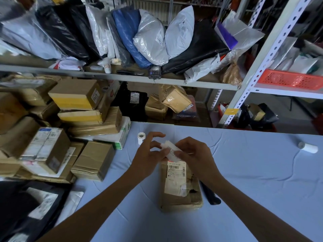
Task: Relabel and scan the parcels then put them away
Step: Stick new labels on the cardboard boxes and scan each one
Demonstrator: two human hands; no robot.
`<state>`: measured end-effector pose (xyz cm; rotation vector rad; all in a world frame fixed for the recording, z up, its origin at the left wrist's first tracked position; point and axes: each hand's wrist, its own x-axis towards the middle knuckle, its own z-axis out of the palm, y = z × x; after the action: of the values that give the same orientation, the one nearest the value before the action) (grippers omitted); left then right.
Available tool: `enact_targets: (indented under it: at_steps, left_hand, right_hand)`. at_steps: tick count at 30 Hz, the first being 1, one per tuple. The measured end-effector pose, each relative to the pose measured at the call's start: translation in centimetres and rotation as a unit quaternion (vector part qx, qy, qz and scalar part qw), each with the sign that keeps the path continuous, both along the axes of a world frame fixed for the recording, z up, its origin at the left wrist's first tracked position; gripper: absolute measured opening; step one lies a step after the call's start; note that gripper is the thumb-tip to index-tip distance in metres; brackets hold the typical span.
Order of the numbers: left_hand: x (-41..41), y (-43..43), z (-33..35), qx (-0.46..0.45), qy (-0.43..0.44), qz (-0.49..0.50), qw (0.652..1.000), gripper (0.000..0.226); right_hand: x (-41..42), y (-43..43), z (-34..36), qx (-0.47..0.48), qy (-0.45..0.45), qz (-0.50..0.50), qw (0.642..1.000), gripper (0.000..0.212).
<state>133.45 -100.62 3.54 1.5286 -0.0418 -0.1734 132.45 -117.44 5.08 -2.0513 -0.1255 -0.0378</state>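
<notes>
A flat brown parcel (pixel 180 198) with a white shipping label lies on the blue-covered table (pixel 253 172) in front of me. Just above its far end, my left hand (pixel 148 154) and my right hand (pixel 194 154) both pinch a small white label (pixel 170 149), which is blurred. A dark pen-like object (pixel 210 194) lies on the table right of the parcel, partly under my right forearm.
Two white label rolls lie on the table, one (pixel 141 137) near my left hand and one (pixel 308 147) far right. Stacked cardboard boxes (pixel 78 119) crowd the left side. A handheld scanner (pixel 153 71) sits on the shelf among plastic mailer bags (pixel 150 37). A red basket (pixel 290 79) is at right.
</notes>
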Motion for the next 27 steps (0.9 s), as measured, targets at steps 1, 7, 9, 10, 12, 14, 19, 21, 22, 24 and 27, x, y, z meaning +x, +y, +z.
enact_targets:
  at_steps: [1,7,9,10,12,14,19,21,22,24,27]
  left_hand:
    - [0.0,0.1,0.0,0.014,0.008,-0.004,1.0,0.037]
    - [-0.1,-0.3,0.0,0.072,-0.024,0.01,0.997,0.021]
    - [-0.1,-0.2,0.1,0.079,-0.042,0.009,0.996,0.021]
    - [-0.1,0.0,0.2,0.084,-0.05,0.008,0.995,0.023]
    - [-0.1,0.2,0.3,0.089,-0.056,0.007,0.994,0.025]
    - [-0.1,0.4,0.2,0.098,-0.063,0.009,0.993,0.019]
    - [0.0,0.9,-0.2,0.15,-0.065,0.018,0.986,0.023]
    - [-0.3,1.0,-0.1,0.163,-0.073,0.01,0.984,0.024]
    - [-0.4,1.0,0.0,0.164,-0.077,0.01,0.983,0.025]
    - [-0.5,1.1,0.0,0.168,-0.081,0.014,0.982,0.027]
    - [-0.4,1.4,-0.1,0.175,-0.078,0.009,0.981,0.03]
  right_hand:
    - [-0.1,-0.1,0.1,-0.015,-0.011,-0.005,1.0,0.017]
    - [-1.1,0.4,0.5,-0.076,-0.082,-0.033,0.993,0.024]
    - [-1.1,0.4,0.7,-0.088,-0.099,-0.018,0.991,0.02]
    - [-1.1,0.3,0.7,-0.088,-0.104,-0.007,0.991,0.019]
    - [-0.9,0.0,1.0,-0.103,-0.117,0.022,0.988,0.018]
    - [-0.7,-0.3,1.2,-0.148,-0.142,0.062,0.977,0.021]
    - [-0.3,-0.5,1.7,-0.241,-0.142,0.15,0.948,0.035]
    - [-0.1,-0.5,1.9,-0.242,-0.126,0.167,0.947,0.035]
    - [0.0,-0.5,2.0,-0.237,-0.116,0.172,0.949,0.032]
    - [0.4,-0.6,2.1,-0.214,-0.099,0.168,0.957,0.022]
    - [0.6,-0.6,2.3,-0.206,-0.086,0.162,0.961,0.018]
